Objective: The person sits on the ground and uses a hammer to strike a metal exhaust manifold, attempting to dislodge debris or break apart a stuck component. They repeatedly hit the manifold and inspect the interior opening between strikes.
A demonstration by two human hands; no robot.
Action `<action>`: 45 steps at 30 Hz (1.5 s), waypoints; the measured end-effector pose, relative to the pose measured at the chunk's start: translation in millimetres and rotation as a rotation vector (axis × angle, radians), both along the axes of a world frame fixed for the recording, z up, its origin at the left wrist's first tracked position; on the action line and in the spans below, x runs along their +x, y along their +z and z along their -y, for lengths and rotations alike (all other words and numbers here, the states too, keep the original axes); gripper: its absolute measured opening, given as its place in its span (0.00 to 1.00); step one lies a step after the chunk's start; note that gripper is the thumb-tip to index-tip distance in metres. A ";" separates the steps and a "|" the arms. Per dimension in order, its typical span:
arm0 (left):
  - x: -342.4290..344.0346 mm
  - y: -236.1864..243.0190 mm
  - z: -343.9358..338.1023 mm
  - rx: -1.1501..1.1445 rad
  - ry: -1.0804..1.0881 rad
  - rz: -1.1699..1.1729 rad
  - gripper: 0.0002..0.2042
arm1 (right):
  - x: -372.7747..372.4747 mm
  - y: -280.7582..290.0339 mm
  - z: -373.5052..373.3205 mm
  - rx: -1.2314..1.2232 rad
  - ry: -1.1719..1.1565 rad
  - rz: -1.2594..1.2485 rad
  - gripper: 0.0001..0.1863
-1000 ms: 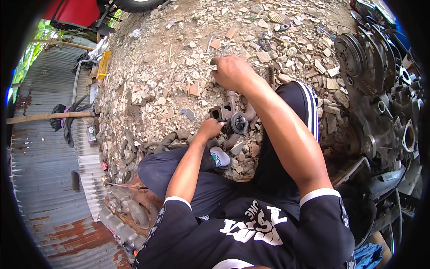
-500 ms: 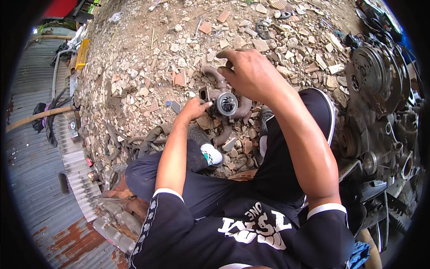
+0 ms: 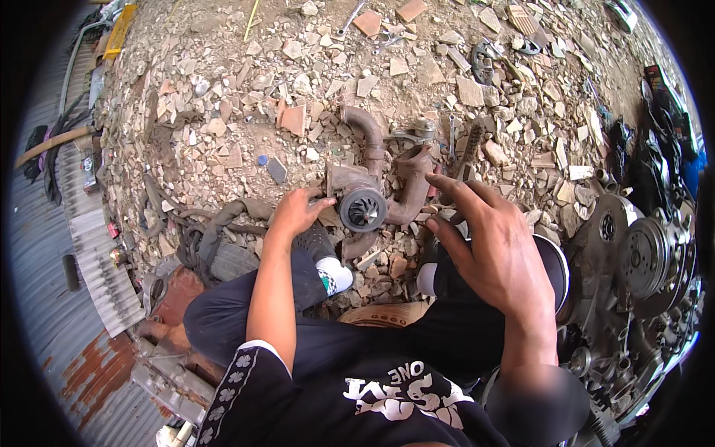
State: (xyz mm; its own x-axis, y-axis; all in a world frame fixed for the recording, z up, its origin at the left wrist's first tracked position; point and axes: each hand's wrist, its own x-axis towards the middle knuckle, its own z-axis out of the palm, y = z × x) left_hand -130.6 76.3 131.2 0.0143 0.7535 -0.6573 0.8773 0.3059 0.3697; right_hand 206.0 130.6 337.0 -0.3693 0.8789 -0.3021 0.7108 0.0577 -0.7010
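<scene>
A turbocharger with a bare finned wheel [image 3: 363, 210] in a round grey rim stands on the rubble between my feet. Rusty bent pipes [image 3: 363, 123] join its brown housing. On its left side, my left hand [image 3: 294, 212] is closed, the thumb against the housing; its other fingertips are partly hidden. My right hand [image 3: 495, 238] hovers just right of the open-ended rusty pipe [image 3: 412, 182], palm down. Its fingers are spread and bent, with nothing visible in them. Beyond that pipe lie a small metal part [image 3: 423, 130] and a wrench [image 3: 451, 134].
Broken tiles [image 3: 294, 119] and stones cover the ground. Wrenches [image 3: 351, 18] lie farther off. Pulleys [image 3: 644, 257] and greasy engine parts crowd my right. Dark hoses [image 3: 212, 223] lie left of my foot, and corrugated metal sheeting [image 3: 45, 276] runs along the far left.
My right hand has come back nearer and to the right from above the pipes, uncovering the open-ended pipe. My left hand stays at the turbocharger's left side. The view has shifted.
</scene>
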 end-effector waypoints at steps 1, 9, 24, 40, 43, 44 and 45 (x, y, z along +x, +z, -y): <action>-3.0 3.8 -1.0 -0.055 0.005 -0.004 0.32 | -1.4 -14.4 -7.9 0.052 0.030 0.050 0.22; -3.1 12.1 -43.2 0.084 -0.181 0.056 0.26 | 32.6 -89.0 -90.8 -0.031 0.081 0.164 0.22; -13.0 -2.9 -72.0 0.051 -0.272 0.137 0.23 | 7.1 -63.9 -91.2 0.092 0.164 0.196 0.24; -9.7 9.0 -79.3 0.233 -0.307 -0.104 0.31 | 22.6 -68.9 -95.0 0.073 0.069 0.270 0.25; -2.9 20.7 -69.5 0.281 -0.306 -0.248 0.31 | 15.5 -65.8 -81.9 0.097 0.126 0.239 0.26; 8.6 39.4 -68.2 0.283 -0.268 -0.220 0.31 | 18.3 -68.3 -78.0 0.118 0.136 0.209 0.25; 20.8 62.2 -65.9 0.278 -0.233 -0.187 0.31 | 20.2 -65.5 -73.7 0.133 0.136 0.182 0.25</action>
State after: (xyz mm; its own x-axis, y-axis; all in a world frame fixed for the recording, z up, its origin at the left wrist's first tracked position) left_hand -109.8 142.2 193.3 0.1052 0.8935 -0.4367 0.9713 0.0018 0.2377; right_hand 226.2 204.3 271.5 -0.4369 0.8612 -0.2598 0.8038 0.2442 -0.5424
